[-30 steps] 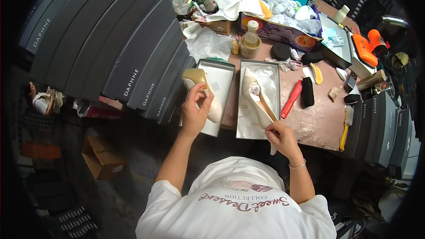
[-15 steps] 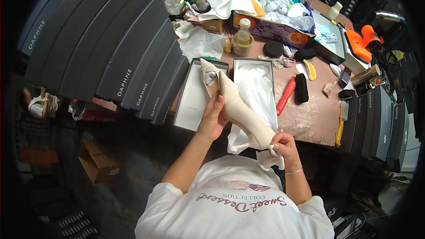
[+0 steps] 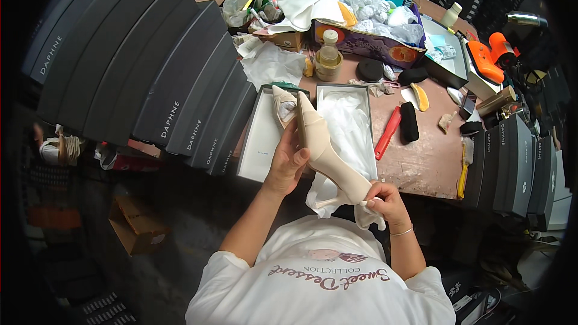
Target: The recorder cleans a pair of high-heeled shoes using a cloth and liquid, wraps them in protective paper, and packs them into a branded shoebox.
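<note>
A cream pointed high-heeled shoe [image 3: 330, 151] is held over the near edge of the bench, its toe pointing away from me. My left hand [image 3: 286, 167] is closed around its front half, with the fingers mostly hidden behind it and the thumb at its side. A second cream shoe [image 3: 283, 107], with pale stuffing inside, shows just left of the first, above my left fingers. At the heel end, my right hand [image 3: 388, 206] pinches a crumpled white cloth [image 3: 369, 218] against the shoe. What exactly the right fingertips grip is partly hidden.
Behind the shoes lie an open grey box part [image 3: 256, 155] and a box lined with white tissue [image 3: 348, 121]. Stacks of dark shoe boxes [image 3: 180, 84] stand left and right [image 3: 512, 165]. A red-handled tool [image 3: 388, 133], black pad [image 3: 409, 123] and bottle [image 3: 329, 54] sit on the bench.
The held shoe has turned slightly, and its toe stands a little apart from the second shoe. My left thumb has shifted right along the shoe's side. My right hand stays at the heel.
</note>
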